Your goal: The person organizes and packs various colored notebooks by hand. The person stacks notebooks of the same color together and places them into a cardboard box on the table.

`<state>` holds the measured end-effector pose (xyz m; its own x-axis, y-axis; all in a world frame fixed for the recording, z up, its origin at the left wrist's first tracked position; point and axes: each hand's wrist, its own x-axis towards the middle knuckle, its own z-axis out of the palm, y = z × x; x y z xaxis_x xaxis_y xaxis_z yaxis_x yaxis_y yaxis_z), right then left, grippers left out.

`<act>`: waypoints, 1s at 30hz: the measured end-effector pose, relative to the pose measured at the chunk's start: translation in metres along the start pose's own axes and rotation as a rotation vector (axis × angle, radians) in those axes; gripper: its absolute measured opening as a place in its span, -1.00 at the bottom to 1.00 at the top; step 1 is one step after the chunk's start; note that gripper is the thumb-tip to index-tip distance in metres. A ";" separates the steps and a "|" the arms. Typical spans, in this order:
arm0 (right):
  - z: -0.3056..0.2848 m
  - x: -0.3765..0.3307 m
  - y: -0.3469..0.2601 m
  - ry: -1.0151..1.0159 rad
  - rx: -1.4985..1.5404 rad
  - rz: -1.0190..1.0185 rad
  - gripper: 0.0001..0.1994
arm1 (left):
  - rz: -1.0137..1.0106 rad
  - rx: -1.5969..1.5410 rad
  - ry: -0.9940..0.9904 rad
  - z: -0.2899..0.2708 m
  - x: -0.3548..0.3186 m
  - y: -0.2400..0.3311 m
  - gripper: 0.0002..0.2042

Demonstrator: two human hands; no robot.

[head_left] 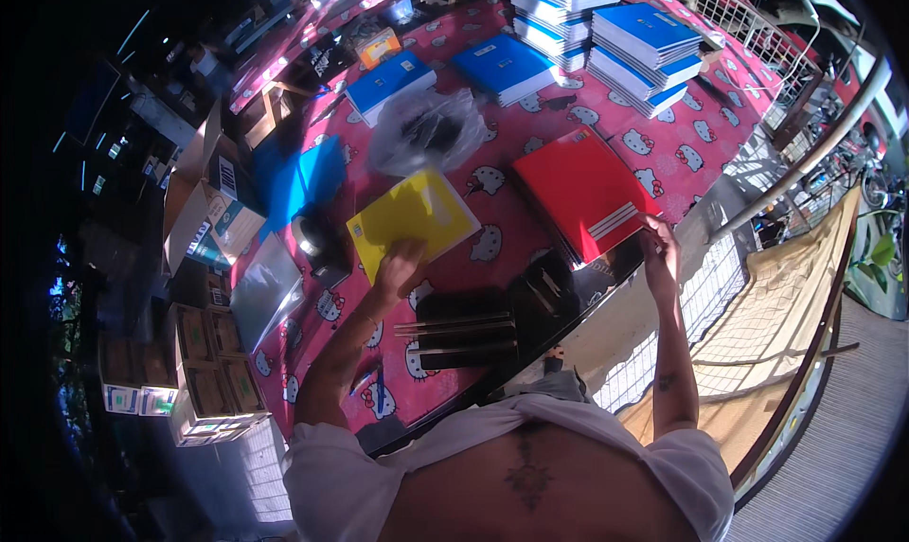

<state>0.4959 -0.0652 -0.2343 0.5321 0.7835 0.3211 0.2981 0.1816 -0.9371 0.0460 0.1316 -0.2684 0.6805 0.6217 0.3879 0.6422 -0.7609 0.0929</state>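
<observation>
A yellow notebook (pixel 379 222) lies on the pink tablecloth in front of me, slightly turned. My left hand (pixel 402 266) rests on its near part, fingers laid on the cover. To the right is a red notebook (pixel 578 187) with white stripes near its lower corner, on top of a small pile. The fingers of my right hand (pixel 660 247) are closed at that pile's near right corner, on the red notebook's edge. A crumpled clear plastic bag (pixel 431 130) sits just beyond the yellow notebook.
Blue notebooks (pixel 504 64) lie farther back, beside tall stacks (pixel 649 54). Blue folders (pixel 301 184), an open cardboard box (pixel 213 201) and small brown boxes (pixel 213 372) are at left. Thin sticks (pixel 454 328) lie on a black thing near the table edge; a pen (pixel 381 390) lies nearby.
</observation>
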 end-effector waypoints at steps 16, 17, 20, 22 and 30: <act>0.193 -0.058 -0.028 -0.627 -0.031 -0.047 -0.56 | -0.220 -0.232 -0.064 -0.010 0.010 -0.034 -0.78; 0.197 -0.057 -0.022 -0.702 -0.094 -0.043 -0.55 | -0.223 -0.228 -0.063 -0.020 0.014 -0.036 -0.78; 0.203 -0.061 -0.031 -0.440 -0.036 0.012 -0.48 | -0.170 -0.070 -0.035 -0.079 0.040 -0.020 -0.83; 0.207 -0.053 -0.058 -0.208 -0.132 -0.217 -0.45 | 0.147 0.028 0.275 -0.138 0.045 -0.003 -0.87; 0.138 -0.093 -0.086 -0.392 0.322 0.058 -0.73 | 0.243 -0.248 -0.037 -0.261 0.049 0.117 -0.86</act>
<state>0.3109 -0.0715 -0.2021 0.1844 0.9505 0.2500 -0.0153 0.2571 -0.9663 0.0625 0.0247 0.0012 0.8182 0.4193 0.3933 0.3574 -0.9069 0.2233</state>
